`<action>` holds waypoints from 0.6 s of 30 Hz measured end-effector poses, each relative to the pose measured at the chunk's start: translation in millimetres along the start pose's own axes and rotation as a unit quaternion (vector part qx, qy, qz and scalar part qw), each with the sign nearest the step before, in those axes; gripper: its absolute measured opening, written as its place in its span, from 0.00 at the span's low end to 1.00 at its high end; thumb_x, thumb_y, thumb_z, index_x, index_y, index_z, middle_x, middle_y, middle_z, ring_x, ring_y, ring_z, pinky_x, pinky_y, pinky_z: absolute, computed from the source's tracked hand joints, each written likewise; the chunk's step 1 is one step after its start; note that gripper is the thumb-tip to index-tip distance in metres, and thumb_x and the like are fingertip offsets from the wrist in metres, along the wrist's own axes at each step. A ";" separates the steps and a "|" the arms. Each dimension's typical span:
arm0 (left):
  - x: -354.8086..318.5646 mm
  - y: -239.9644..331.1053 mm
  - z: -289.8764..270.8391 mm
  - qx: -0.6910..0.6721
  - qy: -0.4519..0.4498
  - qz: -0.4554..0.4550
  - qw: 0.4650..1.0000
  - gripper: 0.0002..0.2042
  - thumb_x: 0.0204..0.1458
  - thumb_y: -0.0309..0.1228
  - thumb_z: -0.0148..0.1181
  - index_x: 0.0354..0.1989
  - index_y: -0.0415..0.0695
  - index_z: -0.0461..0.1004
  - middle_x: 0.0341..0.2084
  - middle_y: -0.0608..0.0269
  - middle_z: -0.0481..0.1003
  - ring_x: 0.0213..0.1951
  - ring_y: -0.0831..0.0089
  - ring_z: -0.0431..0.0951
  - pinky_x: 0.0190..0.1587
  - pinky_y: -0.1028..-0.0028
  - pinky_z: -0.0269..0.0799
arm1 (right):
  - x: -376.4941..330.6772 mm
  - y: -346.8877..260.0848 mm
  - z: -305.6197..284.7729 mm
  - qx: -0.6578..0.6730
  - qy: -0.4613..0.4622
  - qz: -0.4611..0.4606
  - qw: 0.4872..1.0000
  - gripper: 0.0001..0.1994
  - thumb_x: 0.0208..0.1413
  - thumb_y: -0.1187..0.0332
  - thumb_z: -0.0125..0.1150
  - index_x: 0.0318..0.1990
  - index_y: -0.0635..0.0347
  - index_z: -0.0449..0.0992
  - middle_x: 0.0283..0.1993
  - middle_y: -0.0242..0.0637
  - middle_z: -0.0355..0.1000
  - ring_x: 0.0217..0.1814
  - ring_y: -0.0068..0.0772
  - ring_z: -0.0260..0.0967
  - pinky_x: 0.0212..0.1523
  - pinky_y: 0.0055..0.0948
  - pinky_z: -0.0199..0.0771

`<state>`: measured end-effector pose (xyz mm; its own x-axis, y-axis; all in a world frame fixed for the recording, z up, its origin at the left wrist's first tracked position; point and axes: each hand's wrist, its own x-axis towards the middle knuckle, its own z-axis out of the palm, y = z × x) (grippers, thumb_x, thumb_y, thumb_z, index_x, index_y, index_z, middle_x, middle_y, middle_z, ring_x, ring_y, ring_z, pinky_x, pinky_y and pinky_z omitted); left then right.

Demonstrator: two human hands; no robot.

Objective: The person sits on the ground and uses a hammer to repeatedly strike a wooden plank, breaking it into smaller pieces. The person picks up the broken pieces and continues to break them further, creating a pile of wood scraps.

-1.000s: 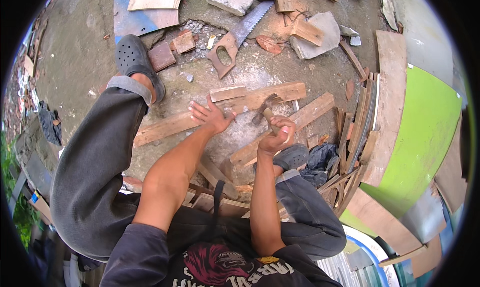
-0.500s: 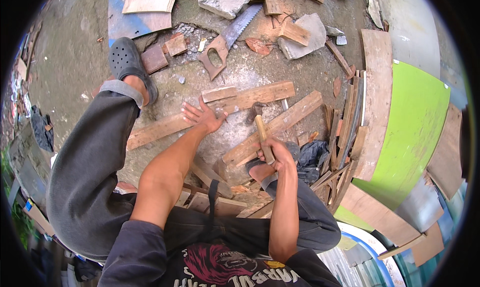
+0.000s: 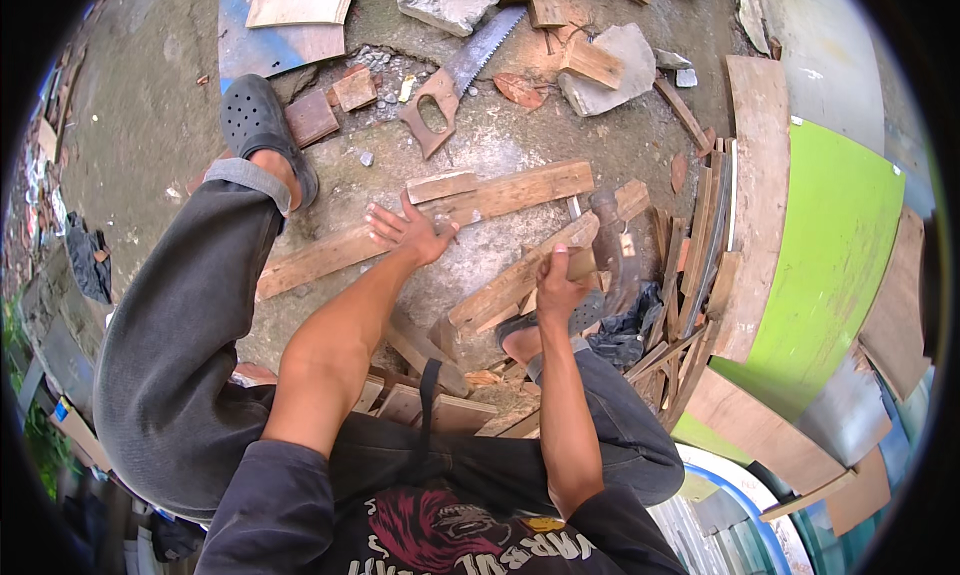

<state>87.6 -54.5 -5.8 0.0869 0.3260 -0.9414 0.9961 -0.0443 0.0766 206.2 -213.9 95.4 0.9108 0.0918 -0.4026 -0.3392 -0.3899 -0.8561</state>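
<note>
My left hand point(image 3: 414, 235) lies with fingers spread over a long wooden plank point(image 3: 335, 258), beside a short wood block point(image 3: 441, 185) that rests on the plank's upper edge. Whether the palm presses on the wood I cannot tell. In my right hand point(image 3: 563, 290) is a hammer point(image 3: 618, 255), gripped by its wooden handle and raised, its rusty head off to the right and slightly blurred. Below the hammer a second plank point(image 3: 505, 285) lies at a slant on the ground, its right part partly covered by the tool.
A handsaw point(image 3: 436, 112) lies beyond the planks, near a broken concrete slab point(image 3: 620, 73) and a stone point(image 3: 446, 3). Scrap wood strips point(image 3: 697, 237) and a black plastic bag point(image 3: 622, 337) are heaped at right, by a green panel point(image 3: 825, 265). My clog point(image 3: 262, 125) stands at left.
My right hand has lifted the hammer off the area beside the planks and swung its head to the right and up. My left hand stays in place.
</note>
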 end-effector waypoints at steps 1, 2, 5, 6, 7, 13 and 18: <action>-0.1 0.3 -0.1 0.004 -0.002 0.001 1.000 0.63 0.46 0.64 0.59 0.68 0.44 0.14 0.60 0.20 0.07 0.62 0.26 0.05 0.61 0.33 0.13 | 1.2 16.1 7.4 -0.063 -0.008 -0.017 0.998 0.15 0.56 0.64 0.60 0.22 0.65 0.72 0.16 0.32 0.66 0.20 0.21 0.62 0.23 0.29 0.61; -0.4 2.3 -0.4 0.010 -0.004 0.003 1.000 0.63 0.46 0.64 0.59 0.68 0.44 0.14 0.59 0.20 0.07 0.62 0.26 0.05 0.61 0.33 0.13 | 4.2 39.0 12.1 -0.126 -0.013 -0.034 0.991 0.14 0.55 0.64 0.60 0.22 0.65 0.72 0.16 0.32 0.66 0.20 0.22 0.63 0.23 0.30 0.62; -0.1 1.0 1.1 0.020 0.013 0.016 1.000 0.64 0.44 0.68 0.57 0.69 0.40 0.16 0.60 0.19 0.09 0.63 0.25 0.08 0.61 0.33 0.14 | 18.3 52.7 22.8 -0.241 -0.031 0.027 0.970 0.13 0.53 0.65 0.60 0.23 0.66 0.72 0.16 0.33 0.65 0.21 0.25 0.63 0.25 0.31 0.62; 1.2 0.1 1.2 0.020 0.013 0.015 1.000 0.64 0.44 0.68 0.58 0.69 0.40 0.16 0.60 0.19 0.09 0.62 0.24 0.08 0.61 0.33 0.14 | 22.6 49.6 25.7 -0.267 -0.039 0.064 0.961 0.13 0.52 0.65 0.60 0.22 0.66 0.71 0.16 0.33 0.65 0.21 0.25 0.63 0.25 0.32 0.63; 2.2 -0.7 1.5 0.020 0.014 0.014 1.000 0.64 0.44 0.67 0.58 0.69 0.40 0.16 0.60 0.19 0.09 0.62 0.24 0.07 0.61 0.33 0.14 | 24.9 45.9 25.6 -0.225 -0.030 0.078 0.971 0.13 0.53 0.65 0.60 0.22 0.66 0.71 0.16 0.33 0.65 0.21 0.25 0.62 0.25 0.31 0.62; -0.3 -2.0 -0.3 0.006 0.009 0.011 1.000 0.62 0.46 0.63 0.60 0.68 0.43 0.15 0.59 0.19 0.07 0.61 0.25 0.05 0.60 0.32 0.13 | 14.5 -1.4 13.1 -0.065 0.022 0.000 0.998 0.14 0.55 0.68 0.59 0.19 0.63 0.70 0.16 0.30 0.64 0.19 0.24 0.61 0.22 0.28 0.61; 0.5 0.8 2.4 0.026 0.017 0.006 1.000 0.65 0.43 0.67 0.59 0.68 0.40 0.15 0.60 0.20 0.08 0.62 0.25 0.06 0.61 0.33 0.14 | 17.6 53.7 19.2 -0.294 -0.044 0.075 0.952 0.17 0.49 0.62 0.59 0.24 0.73 0.73 0.21 0.57 0.70 0.25 0.51 0.70 0.34 0.43 0.69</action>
<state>88.4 -56.6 -6.9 0.1011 0.3563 -0.9289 0.9927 -0.0975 0.0707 199.5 -215.6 36.2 0.8309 0.0604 -0.5531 -0.2494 -0.8482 -0.4674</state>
